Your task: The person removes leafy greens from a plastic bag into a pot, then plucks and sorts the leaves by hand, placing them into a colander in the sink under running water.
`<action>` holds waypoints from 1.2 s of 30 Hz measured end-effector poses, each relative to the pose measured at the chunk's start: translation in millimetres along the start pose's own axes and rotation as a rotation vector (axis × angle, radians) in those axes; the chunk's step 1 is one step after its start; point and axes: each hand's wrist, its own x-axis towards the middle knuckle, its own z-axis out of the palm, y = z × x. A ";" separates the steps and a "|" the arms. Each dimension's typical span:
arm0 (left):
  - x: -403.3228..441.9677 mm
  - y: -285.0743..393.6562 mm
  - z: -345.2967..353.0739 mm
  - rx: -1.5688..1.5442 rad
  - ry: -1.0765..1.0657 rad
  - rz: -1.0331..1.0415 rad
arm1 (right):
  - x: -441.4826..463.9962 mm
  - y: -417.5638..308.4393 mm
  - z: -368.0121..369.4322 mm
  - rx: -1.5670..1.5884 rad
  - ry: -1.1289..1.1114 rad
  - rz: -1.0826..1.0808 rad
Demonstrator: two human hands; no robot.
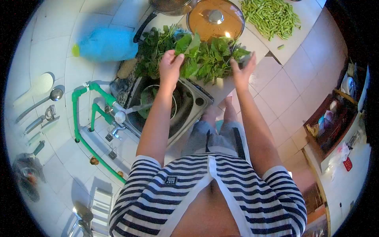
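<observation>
A heap of leafy greens (209, 59) lies along the counter between the sink and the lidded pan. My left hand (170, 69) is at the left of the heap, its thumb and fingers closed on a stem of broad green leaves (191, 45). At the heap's right end is my right hand (243, 71), with thumb and fingers apart beside the leaves. I cannot make out anything held in it. Below the left forearm, a round container (173, 104) with some green leaves (148, 98) sits in the metal sink (193, 104), partly hidden by the arm.
Water runs from the tap (120, 116) on green pipes (75, 106). A pan with a glass lid (216, 17) and a dark-handled pot (169, 4) stand behind the greens. Cut green beans (270, 17) are spread at the far right. Utensils (39, 102) hang on the tiled wall.
</observation>
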 end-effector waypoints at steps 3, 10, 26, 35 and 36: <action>-14.8 -19.6 15.6 0.462 -0.084 0.240 | -2.8 10.9 -13.6 0.093 0.094 0.099; 21.6 -18.2 24.8 0.586 0.029 0.484 | -24.8 11.1 -34.4 0.031 0.055 0.060; 23.6 24.0 -17.2 -0.192 -0.164 -0.244 | -34.7 -51.5 -43.9 0.280 -0.078 -0.027; -56.8 6.0 1.4 -0.197 -0.205 -0.244 | -65.9 -94.3 -3.8 0.595 -0.503 0.304; -65.2 -7.9 5.4 -0.089 -0.235 -0.199 | -71.1 -92.7 0.4 0.480 -0.546 0.297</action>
